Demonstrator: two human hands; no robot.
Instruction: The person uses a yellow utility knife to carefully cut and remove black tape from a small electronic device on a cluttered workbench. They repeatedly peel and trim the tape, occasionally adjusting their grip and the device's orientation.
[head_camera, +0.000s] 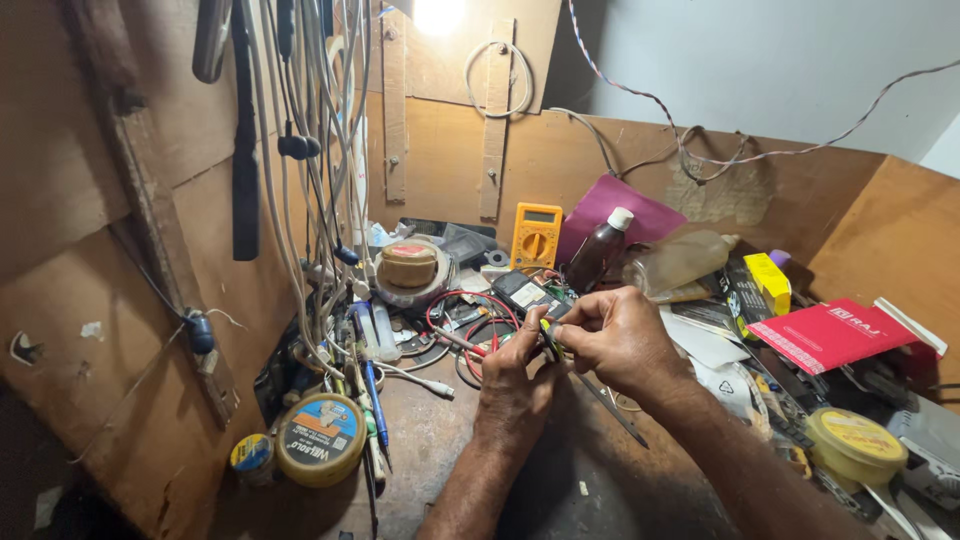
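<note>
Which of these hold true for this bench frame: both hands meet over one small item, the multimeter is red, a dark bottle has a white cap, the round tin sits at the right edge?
1. Both hands, left hand and right hand, pinch one small green-yellow part. True.
2. The multimeter is red. False: yellow.
3. The dark bottle has a white cap. True.
4. The large round tin sits at the right edge. False: lower left.

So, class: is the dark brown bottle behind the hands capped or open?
Capped: the dark brown bottle leans with a white cap on its neck.
</note>
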